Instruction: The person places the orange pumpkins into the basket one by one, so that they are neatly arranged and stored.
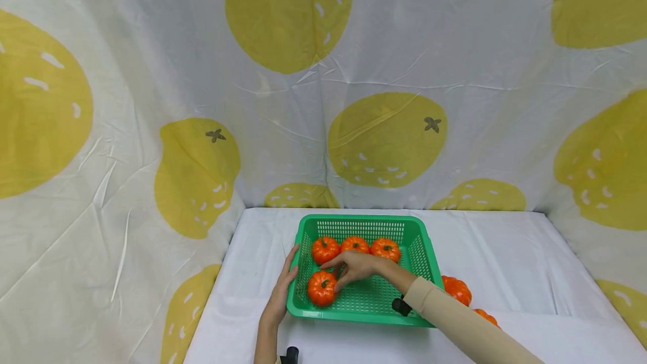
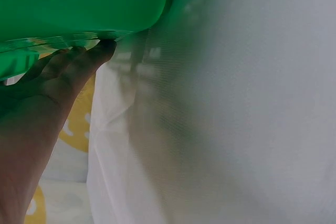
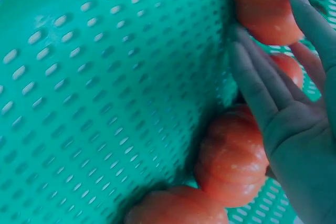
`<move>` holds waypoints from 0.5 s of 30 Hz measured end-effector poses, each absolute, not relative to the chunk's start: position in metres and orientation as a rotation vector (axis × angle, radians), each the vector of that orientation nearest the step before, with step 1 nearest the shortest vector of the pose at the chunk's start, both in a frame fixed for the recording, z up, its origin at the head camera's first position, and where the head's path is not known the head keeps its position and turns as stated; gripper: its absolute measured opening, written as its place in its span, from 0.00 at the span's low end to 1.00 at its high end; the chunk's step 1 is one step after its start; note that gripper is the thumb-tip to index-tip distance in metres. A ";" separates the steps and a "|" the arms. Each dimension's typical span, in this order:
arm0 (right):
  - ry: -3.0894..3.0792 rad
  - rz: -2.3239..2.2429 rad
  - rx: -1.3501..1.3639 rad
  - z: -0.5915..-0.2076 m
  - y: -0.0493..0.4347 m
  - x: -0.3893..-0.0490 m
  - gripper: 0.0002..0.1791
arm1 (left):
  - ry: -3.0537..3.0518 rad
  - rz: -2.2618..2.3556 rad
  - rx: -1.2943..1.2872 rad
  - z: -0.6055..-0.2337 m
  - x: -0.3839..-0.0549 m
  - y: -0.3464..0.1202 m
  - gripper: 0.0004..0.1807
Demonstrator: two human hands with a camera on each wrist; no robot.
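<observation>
A green basket (image 1: 354, 317) holds several small orange pumpkins. Three pumpkins sit along its far side, the leftmost pumpkin (image 1: 326, 249) in the corner. Nearer, a single pumpkin (image 1: 320, 290) stands at the left wall. My right hand (image 1: 358, 266) reaches in over the basket, thumb beside the near pumpkin and fingers just beyond it. In the right wrist view, the right hand (image 3: 294, 108) has fairly straight fingers, spread from the thumb around the pumpkin (image 3: 268, 9). My left hand (image 1: 278, 296) rests along the basket's left outer wall, fingers extended; the left wrist view shows its fingertips at the basket (image 2: 105, 9).
Outside the basket at the right lie a pumpkin (image 1: 457, 290) and another pumpkin (image 1: 486, 317), partly hidden by the right sleeve (image 1: 455, 319). A white cloth (image 1: 525, 274) covers the table. A lemon-printed curtain (image 1: 283, 133) stands behind and at both sides.
</observation>
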State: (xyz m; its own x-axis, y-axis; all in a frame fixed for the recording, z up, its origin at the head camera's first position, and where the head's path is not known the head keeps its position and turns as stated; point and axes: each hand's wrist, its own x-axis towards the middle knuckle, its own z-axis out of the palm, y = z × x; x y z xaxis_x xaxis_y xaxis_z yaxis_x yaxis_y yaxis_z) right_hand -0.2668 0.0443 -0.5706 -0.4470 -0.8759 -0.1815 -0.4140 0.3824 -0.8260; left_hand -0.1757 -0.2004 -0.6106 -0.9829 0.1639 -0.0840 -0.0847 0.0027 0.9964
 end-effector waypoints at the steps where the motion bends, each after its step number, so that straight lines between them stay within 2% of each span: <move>1: 2.013 -0.972 -1.086 -0.569 0.047 -0.266 0.34 | 2.088 2.100 0.089 -0.611 -0.176 -0.200 0.26; 8: 1.994 -1.099 -0.995 -0.548 0.090 -0.265 0.34 | 2.097 2.110 0.088 -0.610 -0.175 -0.201 0.26; 15: 2.073 -1.258 -0.906 -0.518 0.160 -0.245 0.34 | 2.105 2.105 0.075 -0.611 -0.176 -0.201 0.25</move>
State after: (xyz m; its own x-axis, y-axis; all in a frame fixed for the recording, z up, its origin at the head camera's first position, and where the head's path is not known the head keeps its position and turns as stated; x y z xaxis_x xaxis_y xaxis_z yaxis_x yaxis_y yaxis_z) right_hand -0.2446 0.1601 -0.5177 -0.6241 -0.7741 -0.1058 -0.2634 0.3360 -0.9043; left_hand -0.1757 -0.2009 -0.6106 -0.9854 0.1505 -0.0800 -0.0800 0.0062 0.9968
